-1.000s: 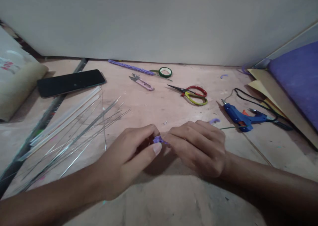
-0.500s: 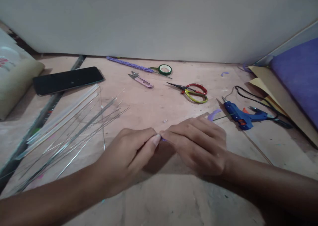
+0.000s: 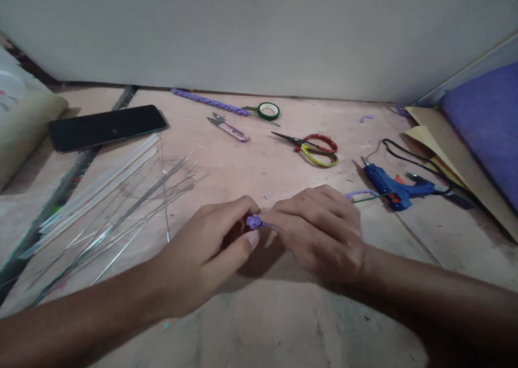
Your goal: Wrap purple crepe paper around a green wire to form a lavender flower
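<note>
A small crumpled purple bud [image 3: 254,222] shows between my two hands, on the end of a thin stem. My right hand [image 3: 319,230] is closed, thumb and fingers pinching just beside the bud. Beyond its knuckles a purple strip [image 3: 360,193] and a thin green wire [image 3: 370,198] stick out toward the glue gun; how they join the bud is hidden by the hand. My left hand [image 3: 210,249] has its thumb and index finger apart around the bud, its other fingers curled out of sight.
A blue glue gun [image 3: 388,184] with a black cord lies right. Ahead are red-and-yellow scissors [image 3: 318,149], pink thread snips [image 3: 229,128], green tape [image 3: 268,110] and a purple-wrapped stem [image 3: 210,102]. Loose wires [image 3: 133,211], clear sticks [image 3: 101,187] and a black phone [image 3: 108,128] lie left.
My left thumb and index finger have parted, uncovering the purple bud they were pinching. The purple strip beyond my right hand has turned and now looks narrower.
</note>
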Demonstrator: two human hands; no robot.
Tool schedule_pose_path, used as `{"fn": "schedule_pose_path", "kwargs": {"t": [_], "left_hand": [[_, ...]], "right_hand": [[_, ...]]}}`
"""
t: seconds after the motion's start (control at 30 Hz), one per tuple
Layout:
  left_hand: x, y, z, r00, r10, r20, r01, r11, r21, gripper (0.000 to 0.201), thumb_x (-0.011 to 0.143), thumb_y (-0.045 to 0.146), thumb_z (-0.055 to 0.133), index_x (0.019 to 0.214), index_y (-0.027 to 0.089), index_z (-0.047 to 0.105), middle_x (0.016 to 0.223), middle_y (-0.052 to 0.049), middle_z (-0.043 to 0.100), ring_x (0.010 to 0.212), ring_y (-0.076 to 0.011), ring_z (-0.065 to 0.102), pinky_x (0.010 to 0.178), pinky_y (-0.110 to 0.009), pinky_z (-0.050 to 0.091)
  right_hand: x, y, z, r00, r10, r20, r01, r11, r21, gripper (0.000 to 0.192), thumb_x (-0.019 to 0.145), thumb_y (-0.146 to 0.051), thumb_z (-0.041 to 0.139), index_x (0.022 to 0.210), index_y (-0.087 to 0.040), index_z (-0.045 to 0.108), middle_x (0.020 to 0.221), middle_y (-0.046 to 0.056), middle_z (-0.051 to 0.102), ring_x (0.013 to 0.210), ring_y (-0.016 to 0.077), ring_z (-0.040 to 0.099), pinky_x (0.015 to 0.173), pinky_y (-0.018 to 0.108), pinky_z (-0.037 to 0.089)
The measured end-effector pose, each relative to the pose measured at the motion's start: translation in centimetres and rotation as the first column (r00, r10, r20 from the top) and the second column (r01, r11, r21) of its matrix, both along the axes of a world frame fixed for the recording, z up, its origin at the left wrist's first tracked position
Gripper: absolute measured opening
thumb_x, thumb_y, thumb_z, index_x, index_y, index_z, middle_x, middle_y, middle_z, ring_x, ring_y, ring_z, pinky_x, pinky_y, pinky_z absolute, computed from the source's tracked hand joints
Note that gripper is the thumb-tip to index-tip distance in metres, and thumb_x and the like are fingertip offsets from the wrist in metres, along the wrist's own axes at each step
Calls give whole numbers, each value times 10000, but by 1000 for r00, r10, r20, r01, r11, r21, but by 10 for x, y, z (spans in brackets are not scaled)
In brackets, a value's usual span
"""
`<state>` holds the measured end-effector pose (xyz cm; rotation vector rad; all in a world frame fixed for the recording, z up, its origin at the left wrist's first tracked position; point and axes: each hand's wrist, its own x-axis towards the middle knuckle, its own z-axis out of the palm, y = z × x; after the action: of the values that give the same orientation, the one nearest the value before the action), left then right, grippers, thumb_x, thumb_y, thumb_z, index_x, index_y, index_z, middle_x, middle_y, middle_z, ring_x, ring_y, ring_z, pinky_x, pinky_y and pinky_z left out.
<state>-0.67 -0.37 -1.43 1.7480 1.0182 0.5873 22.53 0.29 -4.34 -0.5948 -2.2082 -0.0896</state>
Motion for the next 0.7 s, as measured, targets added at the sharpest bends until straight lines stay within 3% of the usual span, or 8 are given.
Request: {"fn": "schedule_pose_path", "kwargs": {"t": [0.1,0.27,0.33,0.4,0.47,0.53,0.6,0.7], "left_hand": [[0,0,3,996,22,-88,-5,983,185,259,1052,240,496,826,199,615,670,66,560,600,-96,500,566,-234,363],[2,0,1,999,-45,-17,47,986,157,424,1079,183,461,669,194,566,559,76,540,506,-60,503,521,-194,366],[2,-1,-1,999,-25,31,24,1000,16,474,1103,234,442,648,193,571,542,66,559,469,-59,488,476,-187,352],[3,-4,-2,994,42,99,-21,978,-207,521,1125,344,437,648,197,587,529,51,577,438,-68,465,424,-190,328],[3,-7,-3,981,121,150,-48,906,-420,569,1125,462,441,640,203,591,496,40,556,409,-82,428,389,-201,306],[3,-9,-4,969,176,176,-56,843,-535,602,1120,530,439,633,207,585,457,41,506,392,-92,392,380,-211,297],[3,-9,-3,958,188,215,-66,877,-475,596,1122,553,449,663,203,598,500,34,514,435,-98,419,409,-212,319],[1,-9,1,949,129,289,-88,985,-150,396,1096,518,576,868,208,668,720,21,611,629,-115,552,551,-206,444]], "right_hand": [[-1,0,-3,999,8,-37,-12,996,-92,191,988,-56,687,1155,-105,764,1024,102,829,822,203,685,712,396,466],[-1,0,-5,999,18,-49,-22,996,-82,217,993,-54,661,1178,-110,760,1039,95,831,840,211,701,719,402,490],[-1,1,-5,998,31,-49,-33,998,-51,230,998,-46,628,1181,-90,760,1030,107,834,847,217,713,709,403,504],[0,2,-3,997,41,-58,-43,998,-34,237,992,-45,624,1181,-83,762,1021,113,839,851,224,723,698,400,523],[0,2,0,996,62,-67,-64,997,-34,240,975,-44,642,1180,-90,758,1023,114,846,846,230,728,692,396,551],[-2,1,5,992,76,-99,-84,993,-84,240,948,-21,663,1146,-120,756,1015,105,851,830,223,731,699,384,579],[-6,-1,14,982,57,-178,-94,975,-204,248,937,5,674,1095,-167,757,961,70,848,815,201,743,725,360,597],[-14,-6,31,945,-113,-306,-63,858,-509,209,953,-35,731,1028,-226,772,916,5,832,813,146,761,761,295,608]]}}
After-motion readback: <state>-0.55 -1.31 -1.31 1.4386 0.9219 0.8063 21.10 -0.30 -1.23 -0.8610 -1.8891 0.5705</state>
